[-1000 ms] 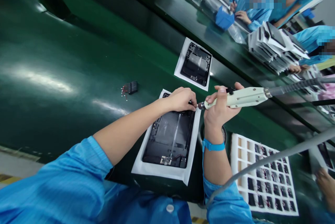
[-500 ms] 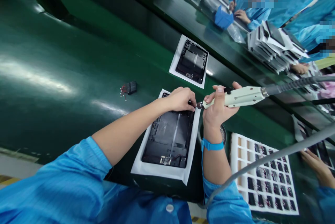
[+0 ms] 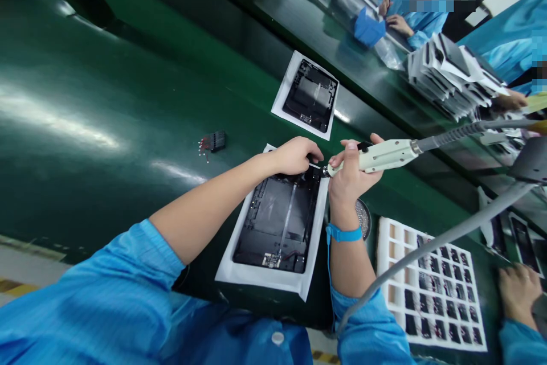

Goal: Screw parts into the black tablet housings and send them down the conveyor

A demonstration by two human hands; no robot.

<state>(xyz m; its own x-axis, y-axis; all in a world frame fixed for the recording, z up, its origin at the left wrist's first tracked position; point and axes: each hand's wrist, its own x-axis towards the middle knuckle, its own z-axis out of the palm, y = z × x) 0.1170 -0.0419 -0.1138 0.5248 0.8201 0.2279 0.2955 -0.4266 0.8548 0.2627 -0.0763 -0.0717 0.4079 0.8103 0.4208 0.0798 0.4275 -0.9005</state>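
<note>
A black tablet back shell (image 3: pixel 280 220) lies in a white foam tray (image 3: pixel 265 277) on the green conveyor belt (image 3: pixel 106 103) right in front of me. My left hand (image 3: pixel 294 155) rests curled on the shell's far edge, fingertips pinched next to the driver bit. My right hand (image 3: pixel 350 174) is closed around a cream electric screwdriver (image 3: pixel 380 155), held nearly level, its tip at the shell's far right corner. A grey cable (image 3: pixel 448 234) runs from the tool off to the right.
A second shell in a white tray (image 3: pixel 308 94) lies farther along the belt. A small black connector with red wires (image 3: pixel 212 142) sits to the left. A white grid tray of small black parts (image 3: pixel 431 285) is at my right. Stacked trays (image 3: pixel 453 77) and other people's hands lie beyond.
The far tray has drifted left along the belt. My hands and the screwdriver have shifted slightly up and left. A co-worker's hand at the right edge has moved lower.
</note>
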